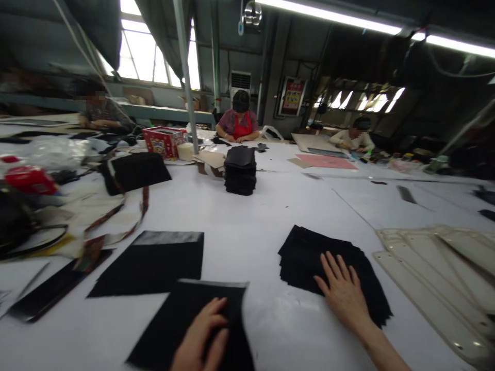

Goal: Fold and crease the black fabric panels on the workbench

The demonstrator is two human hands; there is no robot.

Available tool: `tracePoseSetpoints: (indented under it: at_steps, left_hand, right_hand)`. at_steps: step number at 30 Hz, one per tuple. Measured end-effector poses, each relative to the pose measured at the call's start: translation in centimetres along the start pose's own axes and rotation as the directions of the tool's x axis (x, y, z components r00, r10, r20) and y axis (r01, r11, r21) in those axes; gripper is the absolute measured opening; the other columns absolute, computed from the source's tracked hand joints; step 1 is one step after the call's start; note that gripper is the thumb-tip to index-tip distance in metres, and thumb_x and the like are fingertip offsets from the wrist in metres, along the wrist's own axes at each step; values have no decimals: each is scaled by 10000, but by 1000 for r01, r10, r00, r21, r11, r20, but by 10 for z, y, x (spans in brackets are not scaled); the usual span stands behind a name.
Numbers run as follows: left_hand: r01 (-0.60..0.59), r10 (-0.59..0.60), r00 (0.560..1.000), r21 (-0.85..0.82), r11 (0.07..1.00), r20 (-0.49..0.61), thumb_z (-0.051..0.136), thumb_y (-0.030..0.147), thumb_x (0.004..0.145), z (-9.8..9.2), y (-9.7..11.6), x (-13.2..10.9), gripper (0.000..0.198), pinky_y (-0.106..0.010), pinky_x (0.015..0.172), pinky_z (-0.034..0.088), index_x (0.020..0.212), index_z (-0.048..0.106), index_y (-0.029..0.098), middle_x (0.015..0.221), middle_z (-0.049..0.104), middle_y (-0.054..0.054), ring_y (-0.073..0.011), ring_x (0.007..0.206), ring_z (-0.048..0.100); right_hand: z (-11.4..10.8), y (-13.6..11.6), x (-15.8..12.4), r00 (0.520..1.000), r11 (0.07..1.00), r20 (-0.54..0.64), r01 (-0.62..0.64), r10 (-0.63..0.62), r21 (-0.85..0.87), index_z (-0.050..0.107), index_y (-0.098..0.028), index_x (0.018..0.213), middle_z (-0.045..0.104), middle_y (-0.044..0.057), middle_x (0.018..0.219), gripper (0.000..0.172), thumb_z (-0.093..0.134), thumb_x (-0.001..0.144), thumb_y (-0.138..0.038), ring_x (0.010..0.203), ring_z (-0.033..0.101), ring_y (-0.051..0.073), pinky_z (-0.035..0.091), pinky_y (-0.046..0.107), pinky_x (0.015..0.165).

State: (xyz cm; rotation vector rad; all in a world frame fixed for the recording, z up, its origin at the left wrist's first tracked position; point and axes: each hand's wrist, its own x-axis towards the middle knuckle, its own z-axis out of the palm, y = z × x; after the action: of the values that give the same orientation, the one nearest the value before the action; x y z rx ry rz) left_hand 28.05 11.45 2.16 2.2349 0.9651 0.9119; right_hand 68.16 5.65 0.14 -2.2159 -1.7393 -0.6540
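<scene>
My right hand [346,296] lies flat, fingers spread, on a stack of black fabric pieces [305,255] whose edges are unevenly fanned. My left hand [204,335] is over a single black piece [166,330] at the front of the table, its fingers bent and the thumb apart from them. This piece has a pale strip along its far edge, and its right side curves. Just beyond it, a second black piece [154,265] with a shiny grey far edge lies flat, partly overlapped by the nearer one.
On the white table [263,226] stands a tall black stack [240,172]. Cream templates [436,278] lie at the right. To the left are a black strip [50,288], a black bag-like piece [135,170] and a red box [164,142]. Several people work farther back.
</scene>
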Motion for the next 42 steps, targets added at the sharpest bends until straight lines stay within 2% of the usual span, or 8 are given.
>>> tracePoseSetpoints:
  at_steps: [4, 10, 15, 20, 26, 30, 37, 42]
  left_hand:
    - [-97, 26, 971, 292, 951, 237, 517, 289, 923, 14, 10, 2, 327, -579, 1102, 351, 1248, 555, 284, 1459, 456, -48, -294, 1361, 389]
    - [-28, -112, 951, 443, 896, 288, 638, 350, 859, 10, 4, 4, 546, -558, 1064, 374, 1373, 457, 326, 1470, 437, -40, -328, 1335, 388]
    - [1, -117, 958, 402, 916, 262, 639, 318, 858, 7, 18, 7, 367, -476, 969, 429, 1216, 571, 273, 1256, 580, -65, -283, 1107, 532]
    - [-49, -63, 964, 403, 914, 259, 586, 177, 861, 1, 9, 27, 350, -425, 970, 421, 1204, 539, 223, 1268, 553, -71, -259, 1135, 507]
    - [-90, -40, 948, 384, 919, 317, 599, 203, 871, -11, -15, 31, 265, -389, 961, 422, 1131, 555, 232, 1189, 571, -45, -230, 1103, 518]
    - [-126, -15, 941, 390, 912, 339, 531, 172, 899, -19, -19, 34, 173, -361, 898, 443, 1057, 575, 227, 1091, 580, -45, -209, 1018, 539]
    - [-102, -34, 960, 463, 880, 277, 463, 148, 918, -12, -27, 39, 153, -360, 822, 461, 988, 592, 190, 966, 583, -64, -219, 916, 542]
    - [-20, -73, 982, 481, 877, 173, 402, 131, 936, -5, -29, 37, 411, -386, 843, 463, 1340, 440, 190, 1040, 585, -87, -227, 930, 546]
  right_hand:
    - [-2, -27, 0, 996, 979, -62, -54, 68, 196, 331, -190, 1473, 329, 96, 1521, 581, 298, 962, -466, 1410, 257, 307, 211, 550, 1120]
    - [-12, -99, -4, 986, 831, 142, -4, -90, 556, 583, -242, 1205, 611, 68, 1216, 338, 392, 968, -389, 1124, 562, 225, 446, 377, 925]
    - [-10, -167, 20, 952, 837, 230, 44, -200, 546, 613, -238, 1031, 635, 59, 977, 175, 478, 923, -264, 935, 583, 228, 447, 361, 808]
    - [-14, -216, 40, 939, 883, 242, 111, -243, 455, 578, -231, 897, 600, 61, 906, 58, 556, 863, -190, 907, 551, 247, 402, 369, 751]
    - [-9, -234, 42, 935, 846, 262, 66, -237, 530, 526, -226, 824, 588, 29, 829, 103, 556, 818, -128, 826, 544, 225, 375, 353, 721]
    - [2, -236, 41, 948, 751, 242, -5, -206, 660, 578, -225, 996, 602, 19, 799, 188, 537, 831, -146, 804, 563, 222, 404, 354, 732]
    - [16, -238, 29, 958, 673, 107, 105, -265, 733, 660, -230, 1037, 601, 55, 899, 235, 463, 921, -173, 842, 554, 211, 435, 359, 748]
    - [19, -239, 18, 944, 714, -20, 264, -330, 649, 604, -211, 1214, 575, 78, 939, 348, 403, 944, -122, 864, 521, 219, 434, 382, 763]
